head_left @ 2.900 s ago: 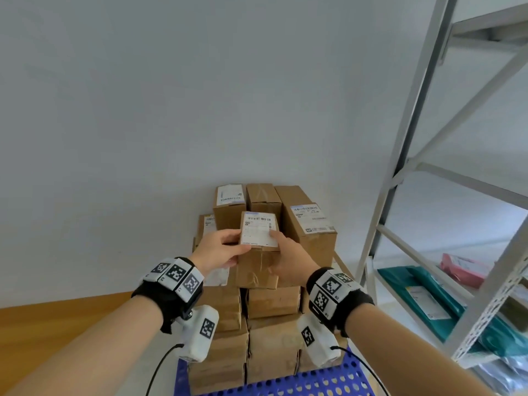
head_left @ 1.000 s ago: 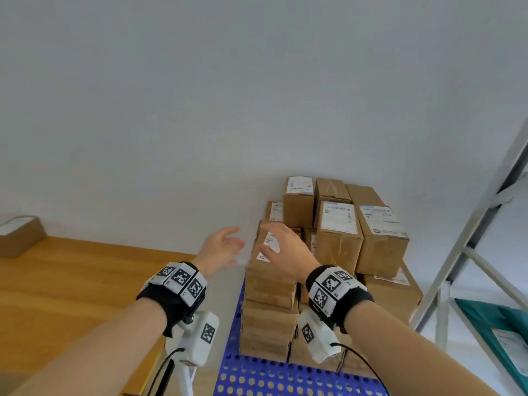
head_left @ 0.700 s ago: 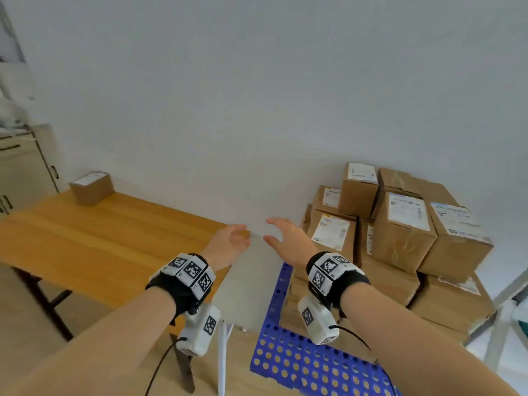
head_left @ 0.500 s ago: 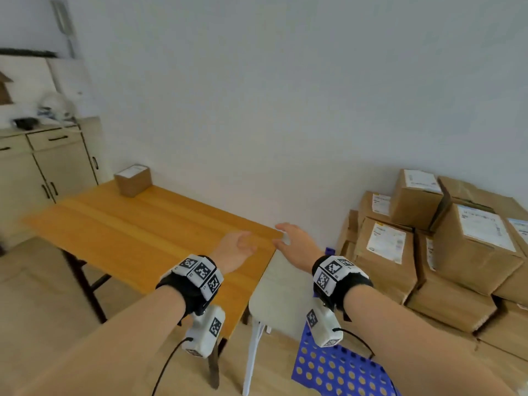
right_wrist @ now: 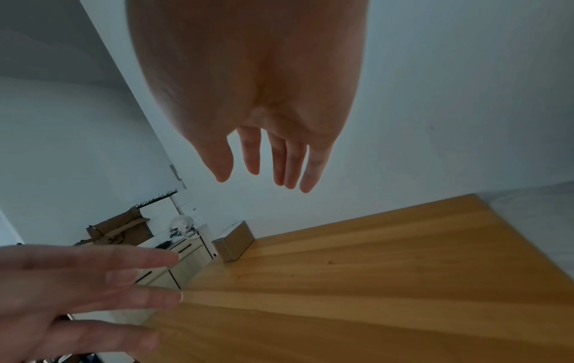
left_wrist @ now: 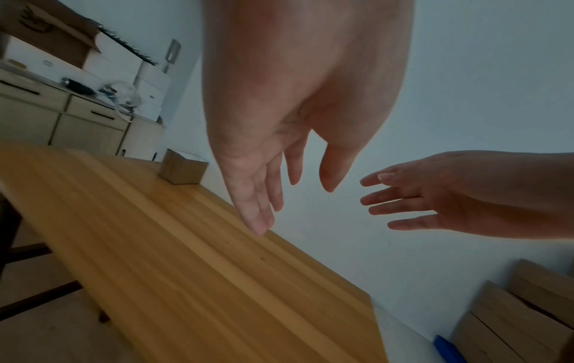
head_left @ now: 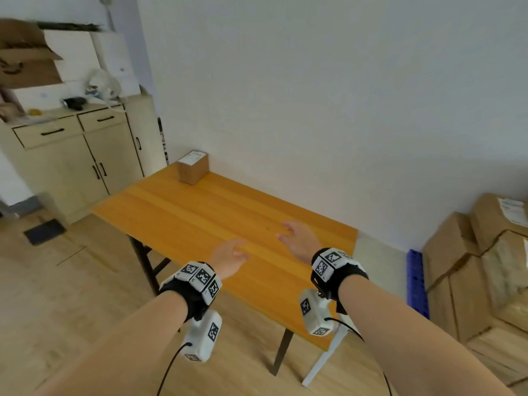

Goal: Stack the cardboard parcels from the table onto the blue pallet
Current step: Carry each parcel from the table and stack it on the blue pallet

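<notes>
One small cardboard parcel with a white label on top stands at the far left corner of the orange wooden table; it also shows as the parcel and the parcel in the wrist views. My left hand and right hand hover above the table's near half, both empty with fingers straight and slightly spread. The same left hand and right hand point toward the wall. Stacked parcels stand on the blue pallet at the right edge.
A beige cabinet with drawers and clutter on top stands left of the table, against the wall. A white chair leg shows under the table's right end. Wooden floor lies in front.
Both hands let go of the labelled parcel on the stack. The view then swung left from the pallet to the table, and the empty hands now reach over the tabletop.
</notes>
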`<state>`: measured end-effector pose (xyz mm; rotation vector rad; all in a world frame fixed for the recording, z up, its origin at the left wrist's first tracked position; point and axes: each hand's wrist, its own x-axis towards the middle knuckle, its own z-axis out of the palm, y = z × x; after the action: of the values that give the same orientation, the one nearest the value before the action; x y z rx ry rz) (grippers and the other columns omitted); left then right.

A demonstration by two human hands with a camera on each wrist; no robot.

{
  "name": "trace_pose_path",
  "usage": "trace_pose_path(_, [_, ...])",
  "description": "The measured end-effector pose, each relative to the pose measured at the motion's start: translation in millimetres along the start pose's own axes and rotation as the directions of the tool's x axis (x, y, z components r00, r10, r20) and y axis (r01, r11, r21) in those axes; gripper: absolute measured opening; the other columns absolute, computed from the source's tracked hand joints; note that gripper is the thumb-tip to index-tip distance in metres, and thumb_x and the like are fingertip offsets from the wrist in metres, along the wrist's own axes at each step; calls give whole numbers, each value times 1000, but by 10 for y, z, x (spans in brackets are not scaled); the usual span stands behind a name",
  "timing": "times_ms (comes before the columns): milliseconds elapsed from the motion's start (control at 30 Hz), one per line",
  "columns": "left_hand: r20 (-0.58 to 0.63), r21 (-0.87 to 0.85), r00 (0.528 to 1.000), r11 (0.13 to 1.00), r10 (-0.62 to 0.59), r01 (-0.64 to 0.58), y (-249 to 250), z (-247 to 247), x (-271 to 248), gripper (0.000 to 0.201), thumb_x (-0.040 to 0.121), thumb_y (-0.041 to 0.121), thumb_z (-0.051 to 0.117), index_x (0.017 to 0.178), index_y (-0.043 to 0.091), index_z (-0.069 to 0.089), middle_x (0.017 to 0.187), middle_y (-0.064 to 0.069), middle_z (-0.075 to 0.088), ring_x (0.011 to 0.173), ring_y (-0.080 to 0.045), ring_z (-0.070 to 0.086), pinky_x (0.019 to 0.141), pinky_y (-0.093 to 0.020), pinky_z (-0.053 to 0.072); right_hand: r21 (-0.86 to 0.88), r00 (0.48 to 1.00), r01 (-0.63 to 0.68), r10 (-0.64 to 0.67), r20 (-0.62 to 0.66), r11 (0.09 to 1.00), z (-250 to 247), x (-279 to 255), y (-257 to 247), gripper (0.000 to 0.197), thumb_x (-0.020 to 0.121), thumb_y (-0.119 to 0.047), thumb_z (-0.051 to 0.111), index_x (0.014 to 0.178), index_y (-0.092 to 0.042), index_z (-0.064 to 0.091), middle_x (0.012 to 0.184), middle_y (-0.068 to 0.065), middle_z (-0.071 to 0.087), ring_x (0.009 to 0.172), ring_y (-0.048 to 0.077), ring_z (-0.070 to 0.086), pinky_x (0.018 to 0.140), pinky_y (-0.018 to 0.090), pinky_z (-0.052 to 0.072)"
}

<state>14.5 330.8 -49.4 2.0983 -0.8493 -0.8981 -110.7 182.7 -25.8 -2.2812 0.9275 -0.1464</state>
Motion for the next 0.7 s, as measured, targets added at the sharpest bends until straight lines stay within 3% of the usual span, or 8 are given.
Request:
trace_pose_path(167, [-59, 1, 998, 1000, -15, 16, -360, -454, 304, 45, 96, 23, 51, 139, 19, 39, 134, -4, 52, 110, -20, 56, 94, -35, 49, 66, 998, -59, 56, 36, 996, 368, 453, -273, 48, 98, -30, 47, 143, -14, 38, 146, 7, 41, 132, 22, 42, 105, 34, 37])
trace_pose_path(300, [-102, -19, 994, 999, -43, 42, -655, -801, 624, 46, 96, 20, 51, 140, 18, 38, 135, -4, 52, 79, -9, 54, 77, -30, 50, 87, 993, -90, 84, 78, 992, 665, 898, -461, 48, 99, -31, 46, 142, -12, 37, 145, 9, 41, 130, 24, 42, 101, 32, 36])
trace_pose_path(367, [-112, -55, 991, 996, -75, 69, -777, -985, 820, 48, 96, 18, 51, 141, 17, 37, 134, -5, 52, 73, -8, 53, 75, -31, 52, 103, 992, -95, 85, 94, 990, 801, 1166, -542, 48, 99, -32, 45, 142, -13, 37, 144, 10, 41, 129, 25, 43, 99, 33, 37])
trace_pose_path(533, [-104, -47, 985, 989, -141, 137, -1030, -1510, 1451, 47, 96, 19, 51, 141, 18, 37, 134, -5, 52, 89, -20, 60, 81, -33, 52, 114, 989, -98, 84, 119, 989, 1111, 1999, -805, 47, 99, -34, 44, 142, -15, 37, 143, 8, 42, 127, 25, 45, 101, 34, 39])
trace_pose_path(700, [-14, -57, 980, 979, -199, 198, -1156, -2044, 2152, 49, 96, 22, 52, 142, 19, 35, 135, -7, 49, 110, -23, 54, 98, -40, 46, 171, 988, -121, 102, 114, 978, 1315, 2848, -1077, 46, 98, -33, 46, 141, -16, 38, 142, 8, 43, 126, 24, 45, 100, 34, 41])
